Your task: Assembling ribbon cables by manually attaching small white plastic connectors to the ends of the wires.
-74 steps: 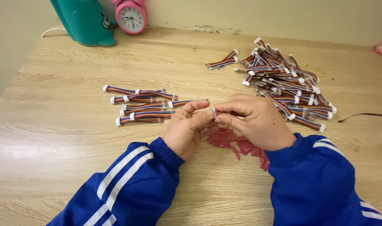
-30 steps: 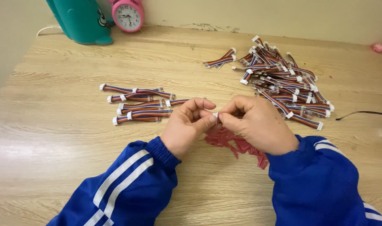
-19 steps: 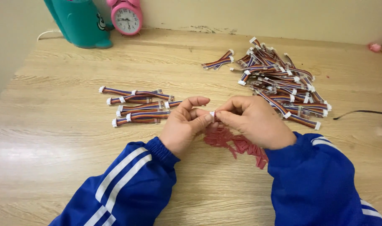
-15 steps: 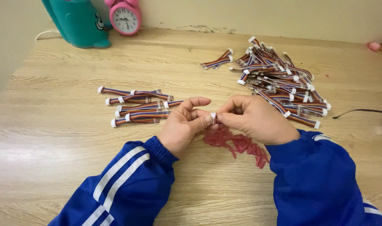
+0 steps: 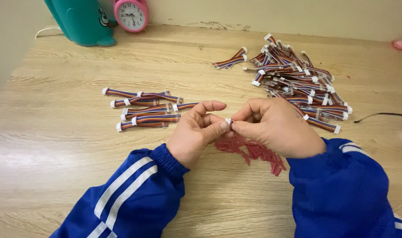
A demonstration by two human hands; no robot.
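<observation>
My left hand (image 5: 196,132) and my right hand (image 5: 276,125) meet at the middle of the wooden table (image 5: 68,154), both pinching one small white connector (image 5: 228,121) between thumbs and forefingers. Its wires are hidden inside my hands. A neat row of short multicoloured ribbon cables with white connectors (image 5: 143,109) lies just left of my left hand. A loose heap of the same cables (image 5: 298,81) lies beyond my right hand. Under my hands sits a small pile of red strips (image 5: 253,150).
A teal container (image 5: 79,20) and a pink round alarm clock (image 5: 131,14) stand at the back left by the wall. A black cord (image 5: 381,115) lies at the right edge. A small pink object (image 5: 399,44) sits at the far right.
My hands have stayed together on the connector with only small finger shifts. The view has drifted slightly, and the cable piles have not moved.
</observation>
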